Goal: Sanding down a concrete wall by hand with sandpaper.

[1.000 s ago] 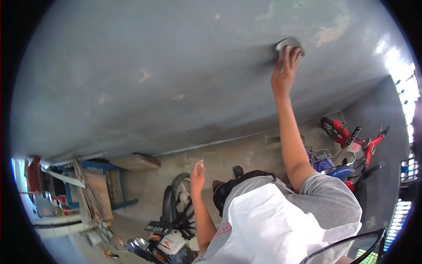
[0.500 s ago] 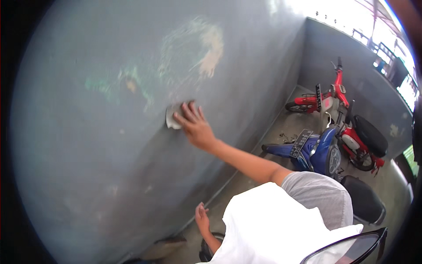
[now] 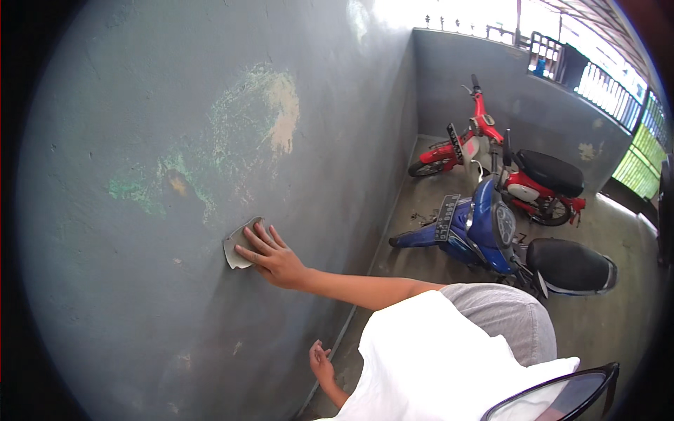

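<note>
My right hand (image 3: 276,261) lies against the grey wall (image 3: 126,309) with its fingers spread over a torn-edged, pale piece of sandpaper (image 3: 237,250). The sheet is flat on the wall under the fingertips, and part of it sticks out past them. Just above is a worn patch (image 3: 242,116) with green and whitish marks and a tan area on its right side. A smaller green and orange-tan mark (image 3: 175,184) is to its left. Low in the picture, my left hand (image 3: 321,363) hangs near the wall, holding nothing, its fingers loosely bent and apart.
On the floor to the right stand a blue motorbike (image 3: 484,217) with a black seat and, behind it, a red one (image 3: 484,126). A low grey wall (image 3: 484,67) joins the big wall at the back, with a railing (image 3: 611,84) above it. Eyeglasses (image 3: 554,396) show at the lower right.
The whole view has shifted, so wall and hands appear lower and further left. My right hand stays below the worn patch on the sandpaper, and more of the sheet shows.
</note>
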A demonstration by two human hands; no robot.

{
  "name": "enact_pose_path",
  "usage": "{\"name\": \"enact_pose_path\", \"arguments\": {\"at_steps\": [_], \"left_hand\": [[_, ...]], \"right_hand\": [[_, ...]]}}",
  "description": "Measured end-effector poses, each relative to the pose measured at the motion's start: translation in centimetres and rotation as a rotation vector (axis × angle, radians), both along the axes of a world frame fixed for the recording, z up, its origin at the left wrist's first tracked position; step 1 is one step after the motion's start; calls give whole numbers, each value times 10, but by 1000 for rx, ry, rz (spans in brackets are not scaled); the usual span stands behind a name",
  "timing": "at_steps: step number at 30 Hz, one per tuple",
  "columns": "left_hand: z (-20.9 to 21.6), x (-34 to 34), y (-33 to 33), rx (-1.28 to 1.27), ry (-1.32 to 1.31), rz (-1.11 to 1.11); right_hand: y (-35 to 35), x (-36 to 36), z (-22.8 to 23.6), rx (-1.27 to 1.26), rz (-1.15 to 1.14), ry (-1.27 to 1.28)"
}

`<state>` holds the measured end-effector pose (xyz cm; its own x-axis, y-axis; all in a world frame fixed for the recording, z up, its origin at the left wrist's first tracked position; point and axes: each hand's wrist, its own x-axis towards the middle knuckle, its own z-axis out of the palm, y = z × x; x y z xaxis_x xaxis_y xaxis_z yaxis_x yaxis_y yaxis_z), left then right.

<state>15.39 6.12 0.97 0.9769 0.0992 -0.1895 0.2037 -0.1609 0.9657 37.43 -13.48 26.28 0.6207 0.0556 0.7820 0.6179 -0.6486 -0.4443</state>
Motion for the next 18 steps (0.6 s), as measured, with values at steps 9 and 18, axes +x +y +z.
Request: {"name": "enact_pose_path", "arguments": {"at_steps": [9, 18], "left_hand": [[22, 2, 73, 124, 121, -129], [-11, -7, 118, 47, 70, -235]], "right_hand": [[44, -16, 63, 36, -2, -80], [94, -48, 52, -61, 108, -96]]}}
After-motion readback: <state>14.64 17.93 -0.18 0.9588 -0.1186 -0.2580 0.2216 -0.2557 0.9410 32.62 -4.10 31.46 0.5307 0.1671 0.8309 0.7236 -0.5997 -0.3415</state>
